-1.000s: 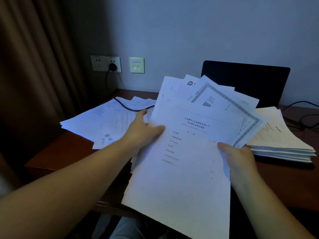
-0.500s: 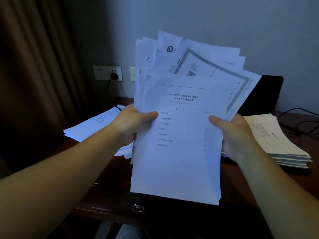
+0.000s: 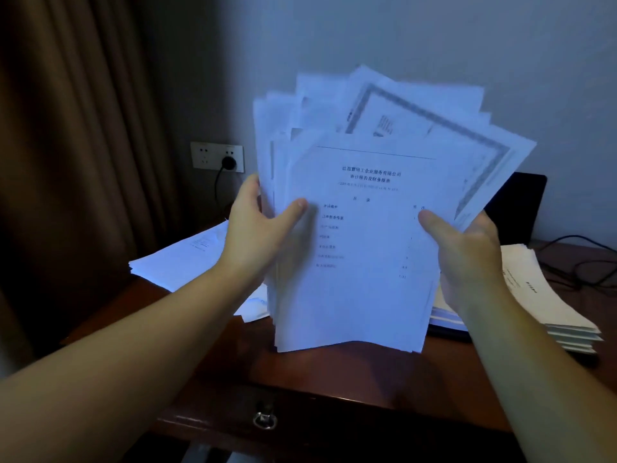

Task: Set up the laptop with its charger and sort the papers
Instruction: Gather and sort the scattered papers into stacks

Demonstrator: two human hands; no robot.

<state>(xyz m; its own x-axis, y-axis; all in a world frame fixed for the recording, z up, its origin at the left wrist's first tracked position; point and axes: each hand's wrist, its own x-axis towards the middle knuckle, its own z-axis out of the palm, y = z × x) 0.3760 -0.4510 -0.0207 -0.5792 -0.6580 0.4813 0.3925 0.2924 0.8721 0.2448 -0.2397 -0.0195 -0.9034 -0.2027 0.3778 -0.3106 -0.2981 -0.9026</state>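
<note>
An uneven sheaf of white papers (image 3: 364, 248) stands upright, its bottom edge resting on the dark wooden desk (image 3: 334, 372). My left hand (image 3: 257, 235) grips its left edge and my right hand (image 3: 467, 259) grips its right edge, thumbs on the front sheet. The top sheets fan out, one with a grey ornate border. Behind the sheaf the black laptop (image 3: 521, 208) stands open, mostly hidden. A black plug (image 3: 229, 162) sits in the wall socket, its cable running down behind my left hand.
Loose sheets (image 3: 187, 259) lie spread at the desk's left. A neat stack of papers (image 3: 547, 295) lies at the right, with black cables (image 3: 581, 262) behind it. A brown curtain (image 3: 76, 128) hangs on the left. A drawer with a metal ring pull (image 3: 264, 420) faces me.
I lifted the sheaf from a slanted hold to upright, then lowered its bottom edge onto the desk. My hands shifted to grip both side edges.
</note>
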